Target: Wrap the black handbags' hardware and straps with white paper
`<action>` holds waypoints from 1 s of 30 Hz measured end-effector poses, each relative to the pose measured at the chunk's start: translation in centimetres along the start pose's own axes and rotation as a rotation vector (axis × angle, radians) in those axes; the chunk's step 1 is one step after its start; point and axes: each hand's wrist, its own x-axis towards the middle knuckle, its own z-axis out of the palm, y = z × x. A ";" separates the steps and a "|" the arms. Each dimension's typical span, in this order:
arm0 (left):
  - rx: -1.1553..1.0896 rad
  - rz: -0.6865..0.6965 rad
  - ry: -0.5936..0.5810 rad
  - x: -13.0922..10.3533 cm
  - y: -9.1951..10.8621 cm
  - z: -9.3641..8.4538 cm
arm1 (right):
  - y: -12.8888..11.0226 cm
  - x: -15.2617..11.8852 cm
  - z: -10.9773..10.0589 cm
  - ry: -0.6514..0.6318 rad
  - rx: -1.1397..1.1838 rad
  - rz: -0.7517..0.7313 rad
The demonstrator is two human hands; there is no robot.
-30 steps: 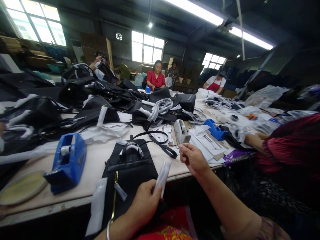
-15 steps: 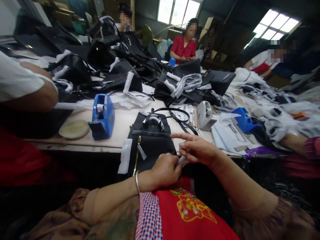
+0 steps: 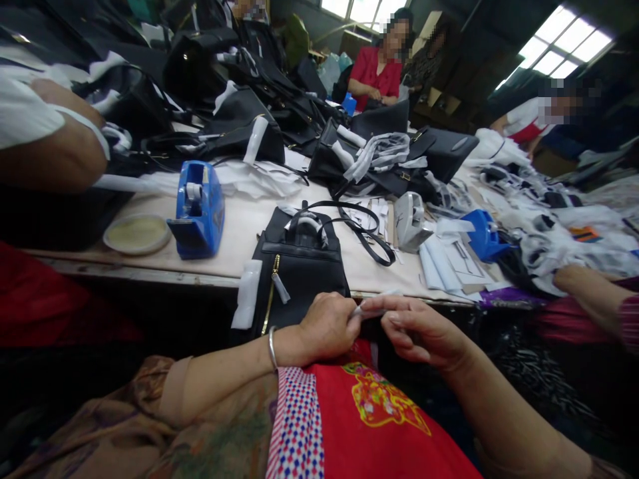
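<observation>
A black bag (image 3: 299, 283) with a gold zip, partly wrapped handle and thin strap lies before me, its lower end over the table edge. My left hand (image 3: 329, 324) is closed at the bag's lower right side, gripping a narrow white strip (image 3: 363, 312) whose other end is hidden. Beside it is my right hand (image 3: 424, 329), its index finger stretched along the strip and touching it near the left fingertips. The other right fingers are half curled and apart. White wrapping (image 3: 248, 293) hangs at the bag's left side, and a small white piece covers the zip pull.
A blue tape dispenser (image 3: 198, 213) and a round shallow dish (image 3: 137, 234) stand left of the bag. A grey dispenser (image 3: 410, 223), white sheets (image 3: 442, 263) and another blue dispenser (image 3: 485, 236) are to the right. Black bags (image 3: 239, 126) pile up behind. Co-workers' arms reach in at both sides.
My right hand has shifted right and slightly down, its index finger moving from over the bag's edge to the strip. My left hand stays closed; the view has tilted down a little.
</observation>
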 end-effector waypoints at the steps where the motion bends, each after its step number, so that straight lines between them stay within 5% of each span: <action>1: -0.004 -0.009 0.002 0.0 0.0 -0.1 | 0.2 -0.2 0.2 0.019 -0.007 0.000; 10: -0.083 -0.023 0.031 0.0 -0.4 0.4 | 2.3 -0.6 0.3 0.228 -0.006 -0.013; 19: -0.274 -0.056 0.075 -0.3 -0.3 0.3 | 5.2 2.4 1.2 0.578 -0.133 -0.075; 24: -0.490 -0.130 0.001 -0.2 -0.3 -1.0 | 6.3 2.7 0.9 0.619 -0.215 -0.154; 30: -0.669 -0.202 -0.027 0.0 -0.4 -1.4 | 4.7 2.1 0.6 0.630 -0.216 -0.420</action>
